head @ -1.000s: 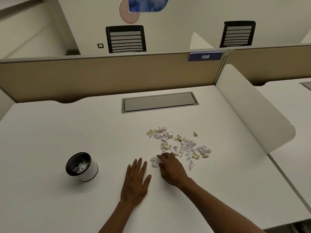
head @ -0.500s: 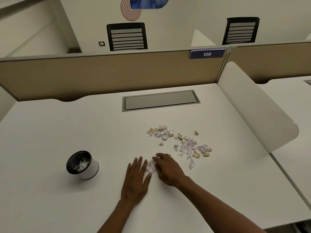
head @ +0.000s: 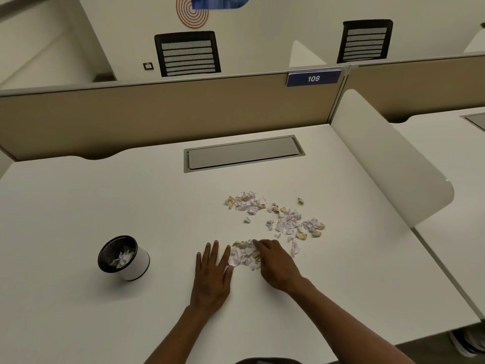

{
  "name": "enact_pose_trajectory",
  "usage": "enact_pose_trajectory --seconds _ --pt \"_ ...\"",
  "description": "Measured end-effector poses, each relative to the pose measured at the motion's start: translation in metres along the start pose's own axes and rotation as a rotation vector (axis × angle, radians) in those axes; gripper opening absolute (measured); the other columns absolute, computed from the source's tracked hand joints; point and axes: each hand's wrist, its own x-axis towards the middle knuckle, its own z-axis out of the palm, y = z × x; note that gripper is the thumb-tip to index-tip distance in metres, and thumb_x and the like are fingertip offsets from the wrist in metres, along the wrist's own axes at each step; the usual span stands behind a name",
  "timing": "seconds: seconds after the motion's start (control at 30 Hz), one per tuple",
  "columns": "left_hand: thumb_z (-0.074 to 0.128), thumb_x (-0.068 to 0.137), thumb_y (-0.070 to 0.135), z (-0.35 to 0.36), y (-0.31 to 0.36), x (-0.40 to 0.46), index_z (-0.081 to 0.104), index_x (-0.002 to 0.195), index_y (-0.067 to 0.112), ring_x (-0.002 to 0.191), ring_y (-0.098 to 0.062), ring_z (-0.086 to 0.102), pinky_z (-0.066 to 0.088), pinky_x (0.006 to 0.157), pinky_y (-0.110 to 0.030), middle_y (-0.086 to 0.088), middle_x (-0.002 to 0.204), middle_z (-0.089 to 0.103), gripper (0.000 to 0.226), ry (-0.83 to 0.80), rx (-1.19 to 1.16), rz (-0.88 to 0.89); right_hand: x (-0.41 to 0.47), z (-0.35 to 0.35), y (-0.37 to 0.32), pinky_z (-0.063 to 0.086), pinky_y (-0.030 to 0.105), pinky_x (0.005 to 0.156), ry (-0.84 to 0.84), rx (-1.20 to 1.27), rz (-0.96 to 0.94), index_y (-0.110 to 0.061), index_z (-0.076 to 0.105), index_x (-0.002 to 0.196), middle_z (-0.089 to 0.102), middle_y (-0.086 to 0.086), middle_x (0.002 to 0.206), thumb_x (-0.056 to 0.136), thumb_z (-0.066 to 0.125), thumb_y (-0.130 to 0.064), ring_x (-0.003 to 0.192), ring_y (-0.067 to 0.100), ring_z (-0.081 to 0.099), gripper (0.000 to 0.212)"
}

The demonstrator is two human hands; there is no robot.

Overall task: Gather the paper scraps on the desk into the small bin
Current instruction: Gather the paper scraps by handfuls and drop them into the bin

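Several white and tan paper scraps [head: 284,218] lie scattered on the white desk [head: 78,200], right of centre. A small heap of scraps [head: 244,254] sits between my two hands. My left hand [head: 211,271] lies flat on the desk, fingers apart, its thumb side touching the heap. My right hand [head: 275,261] rests palm down against the heap's right side, fingers curved over some scraps. The small bin [head: 123,258], white with a black mesh rim, stands to the left with crumpled scraps inside.
A grey cable flap [head: 244,153] is set into the desk at the back. A tan partition [head: 157,111] with a blue "109" sign closes the far edge. A white curved divider [head: 388,158] stands along the right side.
My right hand has swept several scraps leftwards into a heap against my left hand. The heap between the hands has grown. My left hand has stayed flat on the desk.
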Motion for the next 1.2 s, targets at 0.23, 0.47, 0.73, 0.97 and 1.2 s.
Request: enact_pose_trajectory --seconds 0.23,0.47,0.73,0.97,1.2 --pt "0.058 0.09 0.053 -0.019 -0.009 0.008 0.026 0.156 0.024 0.154 -0.016 0.011 0.01 0.126 -0.034 0.01 0.163 0.018 0.079 -0.038 -0.152 -0.015 -0.008 -0.012 0.012 0.048 0.039 0.102 0.007 0.034 0.19 -0.024 0.029 0.153 0.042 0.004 0.149 0.084 0.054 -0.067 0.135 0.024 0.045 0.085" --pt "0.075 0.081 0.046 -0.044 0.004 0.045 0.019 0.157 0.031 0.148 -0.019 0.024 0.035 0.114 -0.034 0.004 0.162 0.021 0.096 -0.292 -0.187 0.029 0.005 -0.005 0.0 0.047 0.035 0.101 -0.142 -0.009 0.12 -0.018 0.02 0.156 0.034 0.009 0.145 0.074 0.074 -0.06 0.123 0.029 0.053 0.106" --pt "0.086 0.072 0.027 -0.053 0.024 0.078 0.041 0.149 0.017 0.116 -0.026 0.057 0.049 0.101 -0.035 -0.005 0.138 0.037 0.09 -0.393 -0.169 0.012 0.032 -0.014 -0.023 0.049 0.038 0.099 -0.18 -0.057 0.114 -0.014 0.029 0.151 0.037 0.013 0.139 0.073 0.082 -0.044 0.116 0.033 0.058 0.099" --pt "0.078 0.076 0.025 -0.045 0.032 0.061 0.066 0.092 0.017 0.081 -0.021 0.056 0.046 0.067 -0.03 -0.003 0.094 0.053 0.021 -0.289 -0.259 -0.025 0.031 -0.004 -0.035 0.049 0.033 0.076 -0.091 0.023 0.059 -0.015 0.063 0.114 0.052 0.007 0.112 0.08 0.075 -0.031 0.089 0.027 0.063 0.039" --pt "0.082 0.072 0.031 -0.041 0.033 0.042 0.074 0.085 0.019 0.072 -0.018 0.055 0.041 0.06 -0.026 -0.005 0.079 0.062 0.02 -0.13 -0.389 -0.086 0.027 0.004 -0.032 0.05 0.034 0.074 -0.02 0.164 0.032 -0.012 0.07 0.097 0.063 0.009 0.098 0.078 0.074 -0.022 0.087 0.028 0.062 0.022"
